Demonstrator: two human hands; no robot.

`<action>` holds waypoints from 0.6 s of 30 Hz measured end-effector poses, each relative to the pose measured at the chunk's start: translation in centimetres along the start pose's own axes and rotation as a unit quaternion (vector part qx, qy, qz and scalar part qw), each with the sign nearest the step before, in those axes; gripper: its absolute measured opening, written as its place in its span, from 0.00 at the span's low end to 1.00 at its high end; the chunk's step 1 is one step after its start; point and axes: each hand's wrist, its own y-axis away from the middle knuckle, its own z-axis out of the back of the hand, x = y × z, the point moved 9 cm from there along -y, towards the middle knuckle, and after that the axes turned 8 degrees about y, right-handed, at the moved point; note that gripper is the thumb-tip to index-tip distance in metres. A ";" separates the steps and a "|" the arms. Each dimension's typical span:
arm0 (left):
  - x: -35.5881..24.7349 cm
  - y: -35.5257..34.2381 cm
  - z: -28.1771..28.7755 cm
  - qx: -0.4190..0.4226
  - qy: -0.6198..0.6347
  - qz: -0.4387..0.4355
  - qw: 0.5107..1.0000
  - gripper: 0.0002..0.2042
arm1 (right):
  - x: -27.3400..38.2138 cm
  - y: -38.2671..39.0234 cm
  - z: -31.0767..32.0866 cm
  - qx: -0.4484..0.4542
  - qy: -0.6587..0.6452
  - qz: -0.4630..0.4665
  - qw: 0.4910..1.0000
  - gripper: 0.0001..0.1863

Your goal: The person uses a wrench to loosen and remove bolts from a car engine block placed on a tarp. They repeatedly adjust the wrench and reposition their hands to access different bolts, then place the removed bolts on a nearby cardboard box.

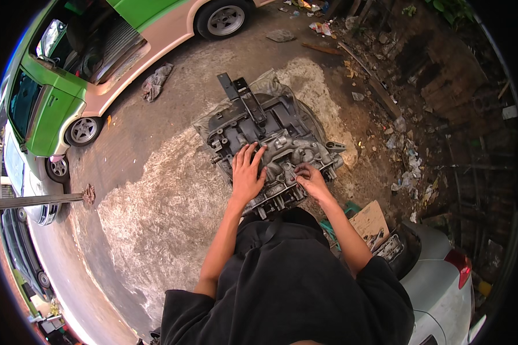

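Observation:
An engine assembly (242, 123) with dark and silver metal castings sits in the middle of the head view, just ahead of my body. A black bracket (233, 89) sticks up at its far end. My left hand (247, 169) lies on the near left part of the engine with fingers apart, touching the metal. My right hand (310, 180) is at the cast manifold (288, 146) on the near right, fingertips closed on something small that I cannot make out. My forearms come up on either side of my dark shirt.
A green and pink van (80, 80) stands at upper left, a pole (34, 201) below it, other parked cars at left. Rubbish (411, 167) lines the right side. At lower right are cardboard (367, 221), metal parts (390, 249) and a silver car's rear (429, 270). A rag (155, 80) lies on the ground.

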 end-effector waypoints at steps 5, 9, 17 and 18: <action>0.0 -0.1 -0.1 0.001 0.001 -0.002 1.000 0.33 | 0.4 -0.7 1.0 0.064 0.057 -0.024 0.996 0.10; 0.0 -0.1 0.0 0.001 0.005 -0.004 1.000 0.33 | 1.8 -1.7 0.8 0.096 0.158 0.047 0.982 0.09; 0.0 -0.1 0.0 0.002 -0.002 -0.002 1.000 0.33 | 2.9 -4.3 0.4 0.134 0.323 0.111 0.930 0.11; 0.0 -0.1 0.0 0.003 -0.002 -0.001 1.000 0.33 | 3.0 -4.5 0.4 0.137 0.328 0.114 0.928 0.12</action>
